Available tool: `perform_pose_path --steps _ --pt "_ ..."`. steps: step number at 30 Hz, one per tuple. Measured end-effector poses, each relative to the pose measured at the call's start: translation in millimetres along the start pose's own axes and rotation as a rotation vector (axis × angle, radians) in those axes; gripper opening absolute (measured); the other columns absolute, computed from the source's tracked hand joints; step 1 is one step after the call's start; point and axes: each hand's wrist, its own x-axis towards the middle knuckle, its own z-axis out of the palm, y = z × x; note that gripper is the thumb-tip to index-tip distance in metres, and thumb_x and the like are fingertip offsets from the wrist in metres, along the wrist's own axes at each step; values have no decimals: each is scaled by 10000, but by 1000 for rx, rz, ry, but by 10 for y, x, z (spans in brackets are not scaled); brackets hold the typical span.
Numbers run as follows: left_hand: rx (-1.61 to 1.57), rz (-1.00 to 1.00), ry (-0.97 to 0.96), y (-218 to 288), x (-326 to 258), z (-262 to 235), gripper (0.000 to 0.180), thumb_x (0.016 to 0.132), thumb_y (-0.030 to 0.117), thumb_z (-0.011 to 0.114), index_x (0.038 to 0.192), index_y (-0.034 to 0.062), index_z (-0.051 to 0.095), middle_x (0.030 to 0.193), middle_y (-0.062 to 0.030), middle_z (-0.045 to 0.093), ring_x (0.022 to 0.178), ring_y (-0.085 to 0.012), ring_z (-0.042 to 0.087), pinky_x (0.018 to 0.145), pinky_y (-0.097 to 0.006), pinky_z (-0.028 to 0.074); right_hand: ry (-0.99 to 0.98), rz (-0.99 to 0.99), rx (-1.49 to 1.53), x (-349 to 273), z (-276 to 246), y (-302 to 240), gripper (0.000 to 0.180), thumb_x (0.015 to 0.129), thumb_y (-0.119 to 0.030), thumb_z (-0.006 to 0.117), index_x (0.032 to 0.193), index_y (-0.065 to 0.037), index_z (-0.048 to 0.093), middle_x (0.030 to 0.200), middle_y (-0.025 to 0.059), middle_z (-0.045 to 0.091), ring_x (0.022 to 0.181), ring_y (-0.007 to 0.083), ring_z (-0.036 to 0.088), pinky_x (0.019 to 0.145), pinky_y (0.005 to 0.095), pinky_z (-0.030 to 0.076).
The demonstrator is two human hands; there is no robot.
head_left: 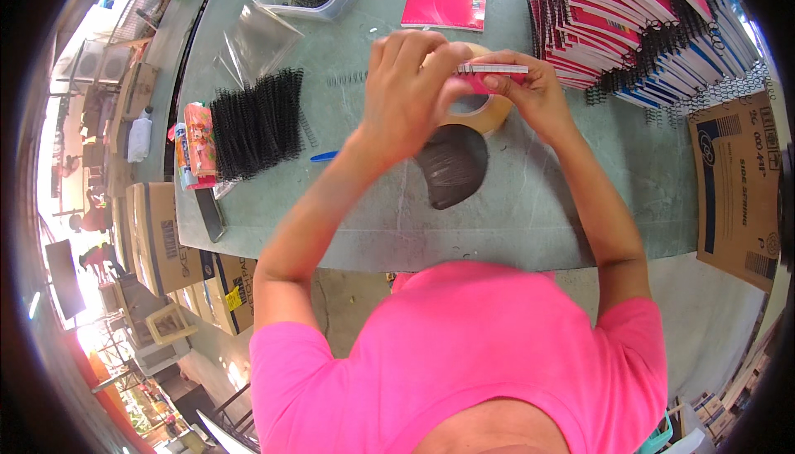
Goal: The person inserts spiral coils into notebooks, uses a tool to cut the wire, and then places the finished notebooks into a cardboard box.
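Left hand (407,81) and right hand (530,89) raised together above the green table (538,214), both pinching a small pink notebook (494,73) by its punched edge (fingers curled, not spread). The notebook sits between the two hands, hiding part of a tape roll (489,113). Beneath lies a dark bundle of wire (451,168); black spiral coils (257,123) at left; stacked spiral notebooks (646,23) at right.

Notebook-binding workshop: stacked notebooks (629,15), spiral coils (257,123)
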Motion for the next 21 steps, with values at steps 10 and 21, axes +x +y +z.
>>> perform_pose_path --steps 10,21 --pt "-51 -84 -243 -116 10 -26 120 806 178 641 868 76 622 787 -53 631 786 -239 589 733 -363 420 37 -71 -11 -8 74 -52 254 820 -45 649 1072 -20 635 1008 36 660 907 77 584 823 220 462" --pt "-112 -260 -314 434 -574 27 354 788 348 637 1039 110 564 955 -129 575 850 -320 561 706 -377 446 111 -158 75 -44 130 -83 209 887 -157 595 1037 -13 599 984 75 659 899 115 599 843 262 467"
